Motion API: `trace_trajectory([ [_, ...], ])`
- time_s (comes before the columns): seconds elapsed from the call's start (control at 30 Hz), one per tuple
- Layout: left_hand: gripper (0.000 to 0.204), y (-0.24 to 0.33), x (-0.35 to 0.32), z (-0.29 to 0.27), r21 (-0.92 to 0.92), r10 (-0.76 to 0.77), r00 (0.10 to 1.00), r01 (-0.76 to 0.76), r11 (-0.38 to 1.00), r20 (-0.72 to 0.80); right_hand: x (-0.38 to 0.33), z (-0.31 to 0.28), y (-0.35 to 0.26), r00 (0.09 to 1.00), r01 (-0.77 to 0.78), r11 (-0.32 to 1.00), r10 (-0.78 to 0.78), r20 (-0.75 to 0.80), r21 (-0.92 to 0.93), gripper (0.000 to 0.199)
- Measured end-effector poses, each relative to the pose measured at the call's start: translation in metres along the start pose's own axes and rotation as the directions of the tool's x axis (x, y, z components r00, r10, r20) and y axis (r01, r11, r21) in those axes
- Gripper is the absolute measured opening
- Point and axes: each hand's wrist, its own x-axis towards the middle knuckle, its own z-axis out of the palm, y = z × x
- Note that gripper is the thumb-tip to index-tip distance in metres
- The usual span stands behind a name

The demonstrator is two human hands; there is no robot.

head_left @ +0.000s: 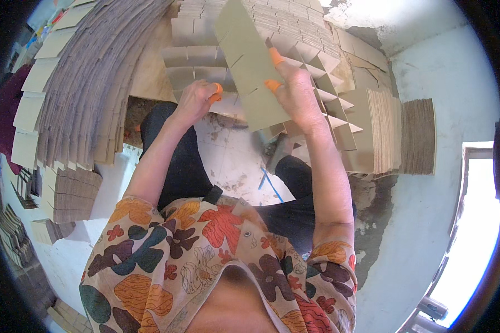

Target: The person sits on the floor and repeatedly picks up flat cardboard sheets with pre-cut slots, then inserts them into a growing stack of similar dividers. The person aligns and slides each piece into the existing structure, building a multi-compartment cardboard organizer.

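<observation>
My right hand [297, 94] is closed on a long grey-beige slotted cardboard strip [247, 66], tilted across the middle. Orange covers show on two of its fingertips, against the strip's right side. To the left, my left hand [195, 101] is closed, its orange-covered fingertips at an upright slotted cardboard strip [228, 105]; its other fingers are partly hidden. Behind the hands stand more upright strips [197, 55]. At the right, crossed strips form a cardboard divider grid [330, 97], partly covered by my right hand and forearm.
Tall rows of stacked cardboard strips [94, 77] fill the left side. More stacked strips [383, 130] stand at the right, beside the pale wall [428, 83]. Several smaller bundles [72, 194] lie on the lower left. Blue strands [272, 186] lie on the stained floor [222, 150] between my legs.
</observation>
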Motion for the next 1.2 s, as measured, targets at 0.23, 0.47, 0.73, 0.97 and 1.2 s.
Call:
trace_trajectory([
  [0.23,0.015,-0.002,0.002,0.003,0.003,0.059,0.998,-0.059,0.998,-0.029,0.003,0.003,-0.001,0.999,0.04,0.999,-0.039,-0.002,0.022,0.035],
  [0.47,0.013,-0.006,0.005,0.006,-0.022,0.079,0.997,-0.079,0.997,-0.004,0.014,0.006,-0.011,0.992,0.009,0.996,0.002,0.124,-0.087,0.042],
  [0.73,0.014,-0.006,0.003,0.01,0.002,0.021,1.0,-0.021,1.0,-0.01,0.005,0.017,-0.007,0.992,-0.072,0.995,0.079,0.096,-0.069,0.036],
  [0.97,0.013,0.001,0.005,0.005,0.018,0.006,1.0,-0.007,1.0,0.029,-0.002,0.023,-0.001,1.0,-0.01,0.999,0.01,-0.003,-0.046,0.012],
  [1.2,0.016,-0.002,0.004,0.005,0.006,0.031,0.999,-0.031,1.0,0.03,-0.005,0.018,-0.011,0.999,-0.034,0.999,0.034,0.016,-0.034,0.013],
])
